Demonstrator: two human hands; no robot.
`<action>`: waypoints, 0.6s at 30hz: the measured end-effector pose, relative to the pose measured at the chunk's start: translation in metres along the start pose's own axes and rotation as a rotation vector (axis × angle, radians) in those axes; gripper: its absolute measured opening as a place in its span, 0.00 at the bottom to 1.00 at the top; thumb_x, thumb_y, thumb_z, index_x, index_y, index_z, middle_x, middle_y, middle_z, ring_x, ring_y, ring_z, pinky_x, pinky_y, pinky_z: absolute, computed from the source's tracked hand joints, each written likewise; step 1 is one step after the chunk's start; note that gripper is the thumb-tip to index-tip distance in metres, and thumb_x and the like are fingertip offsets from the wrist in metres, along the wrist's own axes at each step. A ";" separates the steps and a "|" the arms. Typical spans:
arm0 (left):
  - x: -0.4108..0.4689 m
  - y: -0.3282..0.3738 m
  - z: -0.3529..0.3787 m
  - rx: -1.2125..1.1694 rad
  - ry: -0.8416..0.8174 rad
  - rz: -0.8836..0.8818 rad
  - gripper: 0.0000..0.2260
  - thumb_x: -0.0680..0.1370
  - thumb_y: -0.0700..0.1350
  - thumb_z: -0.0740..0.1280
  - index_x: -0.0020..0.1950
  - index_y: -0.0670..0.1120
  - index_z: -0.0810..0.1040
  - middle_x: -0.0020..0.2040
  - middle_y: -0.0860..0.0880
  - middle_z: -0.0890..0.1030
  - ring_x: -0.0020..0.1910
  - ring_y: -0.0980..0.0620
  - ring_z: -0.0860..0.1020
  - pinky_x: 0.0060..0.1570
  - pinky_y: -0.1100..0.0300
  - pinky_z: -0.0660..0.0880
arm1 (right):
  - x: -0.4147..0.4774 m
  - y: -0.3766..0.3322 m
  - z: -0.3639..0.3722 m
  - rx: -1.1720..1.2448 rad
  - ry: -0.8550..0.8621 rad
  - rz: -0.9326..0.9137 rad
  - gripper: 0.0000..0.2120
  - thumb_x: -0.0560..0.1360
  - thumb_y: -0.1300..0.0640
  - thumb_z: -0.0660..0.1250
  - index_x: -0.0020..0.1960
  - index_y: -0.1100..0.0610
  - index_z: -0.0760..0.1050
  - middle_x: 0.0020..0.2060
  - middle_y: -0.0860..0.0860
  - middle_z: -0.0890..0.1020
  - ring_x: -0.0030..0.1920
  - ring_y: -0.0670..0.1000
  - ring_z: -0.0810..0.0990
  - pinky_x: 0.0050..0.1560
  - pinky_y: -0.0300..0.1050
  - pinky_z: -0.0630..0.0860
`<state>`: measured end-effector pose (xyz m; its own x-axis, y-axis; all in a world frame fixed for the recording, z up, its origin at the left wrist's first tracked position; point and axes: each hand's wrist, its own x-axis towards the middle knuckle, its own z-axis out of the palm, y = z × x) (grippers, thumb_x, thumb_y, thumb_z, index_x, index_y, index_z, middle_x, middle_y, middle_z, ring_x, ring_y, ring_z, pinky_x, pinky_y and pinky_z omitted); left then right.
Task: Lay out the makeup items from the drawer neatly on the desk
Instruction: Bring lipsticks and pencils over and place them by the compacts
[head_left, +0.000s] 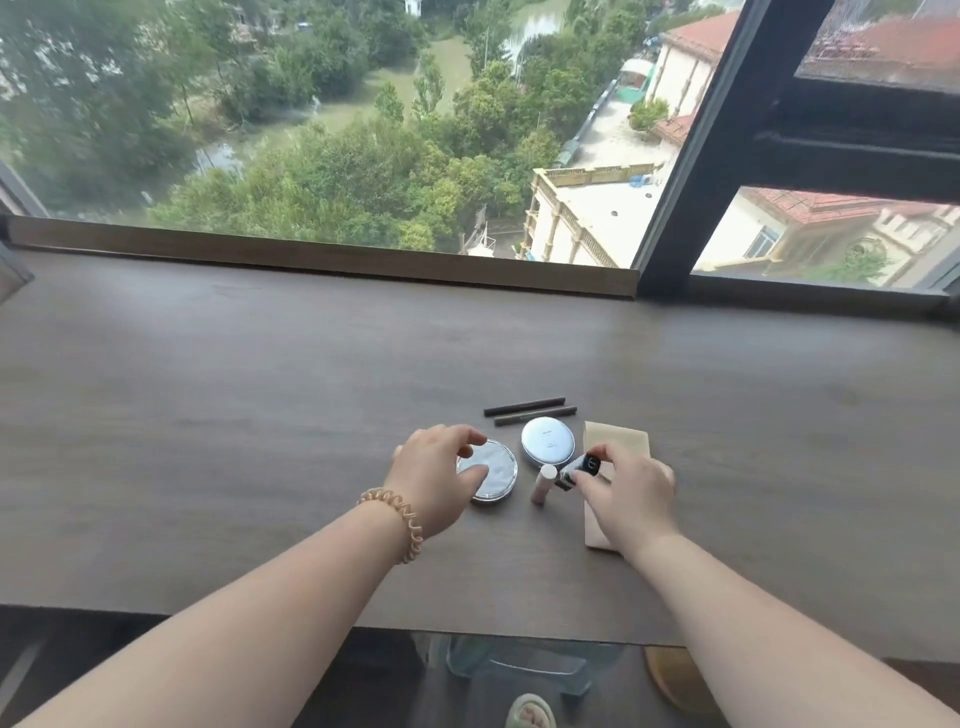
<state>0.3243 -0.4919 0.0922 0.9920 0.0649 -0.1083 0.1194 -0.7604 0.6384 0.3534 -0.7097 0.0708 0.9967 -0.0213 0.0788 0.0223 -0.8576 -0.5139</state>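
Observation:
My left hand (439, 475) grips the rim of a round mirrored compact (493, 473) lying on the dark wooden desk (208, 395). Fingers of my right hand (628, 499) pinch a small black lipstick tube (579, 467), held tilted just above the desk. Between them lies a pale pink tube (543, 483). A white round cushion compact (548, 441) sits behind it. Two thin dark pencils (524, 408) lie side by side further back. A beige flat pouch (618, 441) lies under my right hand, partly hidden.
A raised wooden sill (322, 254) and a dark window frame (696, 171) bound the desk at the back. Below the desk's near edge a clear plastic chair (519, 670) and a slippered foot (530, 714) show.

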 end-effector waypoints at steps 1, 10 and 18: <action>-0.002 0.005 -0.008 -0.028 -0.014 0.026 0.14 0.75 0.49 0.65 0.60 0.55 0.75 0.52 0.57 0.77 0.59 0.54 0.72 0.63 0.56 0.65 | -0.004 -0.010 -0.009 0.089 0.068 0.027 0.08 0.69 0.53 0.72 0.47 0.52 0.78 0.39 0.45 0.79 0.49 0.54 0.78 0.56 0.50 0.68; -0.019 0.069 -0.066 -0.362 -0.037 0.273 0.16 0.72 0.50 0.71 0.58 0.52 0.77 0.49 0.54 0.81 0.49 0.59 0.79 0.51 0.62 0.75 | -0.032 -0.121 -0.063 0.661 0.198 -0.028 0.08 0.67 0.46 0.70 0.46 0.43 0.77 0.39 0.47 0.81 0.44 0.48 0.81 0.45 0.48 0.79; -0.041 0.073 -0.085 -0.546 -0.034 0.194 0.11 0.69 0.48 0.75 0.48 0.47 0.80 0.39 0.48 0.84 0.39 0.52 0.83 0.43 0.56 0.80 | -0.061 -0.139 -0.071 1.240 -0.043 -0.035 0.21 0.72 0.50 0.66 0.61 0.57 0.73 0.47 0.54 0.83 0.47 0.47 0.83 0.44 0.37 0.77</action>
<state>0.2955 -0.4954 0.2085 0.9971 -0.0697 0.0316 -0.0519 -0.3118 0.9487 0.2840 -0.6256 0.1980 0.9953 0.0291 0.0926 0.0846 0.2082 -0.9744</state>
